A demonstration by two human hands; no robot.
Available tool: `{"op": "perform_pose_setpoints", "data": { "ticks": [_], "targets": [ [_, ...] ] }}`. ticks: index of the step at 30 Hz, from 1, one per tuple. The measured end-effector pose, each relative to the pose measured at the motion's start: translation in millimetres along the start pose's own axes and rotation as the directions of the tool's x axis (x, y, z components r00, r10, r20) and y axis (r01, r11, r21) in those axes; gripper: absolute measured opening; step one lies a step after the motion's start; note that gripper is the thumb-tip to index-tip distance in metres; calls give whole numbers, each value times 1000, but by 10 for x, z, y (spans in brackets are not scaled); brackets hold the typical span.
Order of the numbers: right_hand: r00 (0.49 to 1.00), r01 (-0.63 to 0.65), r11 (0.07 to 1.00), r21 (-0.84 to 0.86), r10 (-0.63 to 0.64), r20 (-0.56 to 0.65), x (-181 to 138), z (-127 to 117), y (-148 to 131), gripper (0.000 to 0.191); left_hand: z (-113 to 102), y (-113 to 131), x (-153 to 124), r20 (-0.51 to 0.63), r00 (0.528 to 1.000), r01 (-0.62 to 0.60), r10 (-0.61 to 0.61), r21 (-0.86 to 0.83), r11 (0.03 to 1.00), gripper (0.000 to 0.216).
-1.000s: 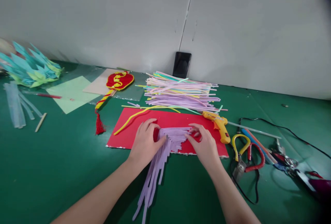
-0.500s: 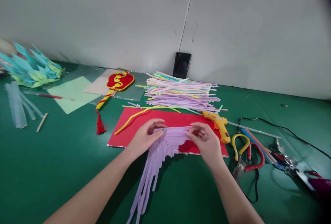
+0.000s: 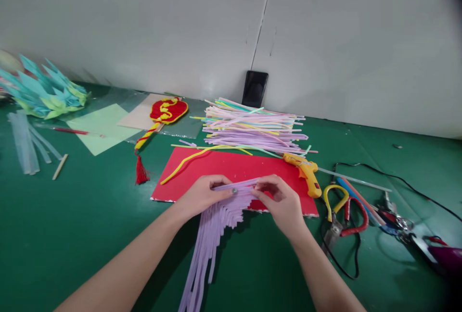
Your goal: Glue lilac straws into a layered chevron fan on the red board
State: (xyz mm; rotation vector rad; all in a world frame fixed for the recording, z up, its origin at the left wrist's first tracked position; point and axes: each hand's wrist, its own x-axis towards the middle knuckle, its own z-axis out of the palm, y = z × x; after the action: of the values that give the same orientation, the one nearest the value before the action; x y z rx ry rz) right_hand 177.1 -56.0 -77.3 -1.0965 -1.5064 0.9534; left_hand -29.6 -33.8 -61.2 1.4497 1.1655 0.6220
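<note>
A row of lavender pipe cleaners (image 3: 224, 216), bent and joined side by side, hangs between my two hands, their loose ends trailing down to the lower left. My left hand (image 3: 204, 194) pinches the row's upper left part, with the thumb in front. My right hand (image 3: 279, 201) grips the right end of the top stems between thumb and fingers. Both hands are above the front part of a red board (image 3: 216, 160). On that board a curved yellow pipe cleaner (image 3: 187, 159) lies behind my left hand.
Behind the board lies a pile of pastel pipe cleaners (image 3: 252, 127), with a black phone (image 3: 254, 88) leaning on the wall. To the right are a yellow glue gun (image 3: 306, 175) and pliers (image 3: 335, 228). A red fan-shaped ornament (image 3: 169, 111), green paper (image 3: 104, 129) and blue-green paper leaves (image 3: 46, 91) occupy the left.
Both hands have come slightly closer together and lower, carrying the lavender row a little left and toward me. The top stems now slant, rising to the right.
</note>
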Motion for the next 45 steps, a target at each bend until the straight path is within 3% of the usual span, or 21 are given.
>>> {"op": "perform_pose_setpoints", "data": {
  "ticks": [7,10,14,17,21,24,28,33,38,41,43,45],
  "targets": [
    [999,2,999,-36,-1,45,-7,11,-25,17,1,12,6,26,1000,5,-5,-20,1000,25],
    [996,46,976,-211,-62,-66,37,-92,-32,17,3,-10,17,1,1000,7,-7,-18,1000,26],
    [924,22,814,-581,-239,-299,122,-369,31,19,2,-27,23,-3,1000,3,-3,-6,1000,25],
    [851,-173,626,-760,-293,-435,152,-581,132,24,1,-18,21,-1,1000,11,-11,2,1000,26],
    [806,-416,493,-764,-188,-561,140,-716,231,38,0,-10,17,4,1000,10,-10,17,1000,27],
    [755,-593,402,-697,-24,-656,129,-718,249,56,-1,-12,17,6,1000,6,-6,26,1000,27],
    [760,-645,323,-692,173,-627,135,-714,274,69,3,-34,25,18,1000,-3,3,28,1000,26],
    [785,-600,368,-710,101,-612,136,-768,347,60,6,-104,44,33,999,-32,31,10,999,25],
    [756,-577,519,-630,49,-653,107,-826,257,55,1,-144,54,9,999,-48,48,4,999,25],
    [734,-556,655,-511,98,-672,63,-809,144,56,0,-139,51,-5,999,-44,44,-10,999,23],
    [784,-483,737,-473,122,-609,29,-775,86,54,2,-126,45,-14,999,-39,39,-20,999,21],
    [858,-412,753,-513,130,-498,2,-738,49,50,6,-107,38,-15,999,-35,35,-25,999,20]
  ]
}}
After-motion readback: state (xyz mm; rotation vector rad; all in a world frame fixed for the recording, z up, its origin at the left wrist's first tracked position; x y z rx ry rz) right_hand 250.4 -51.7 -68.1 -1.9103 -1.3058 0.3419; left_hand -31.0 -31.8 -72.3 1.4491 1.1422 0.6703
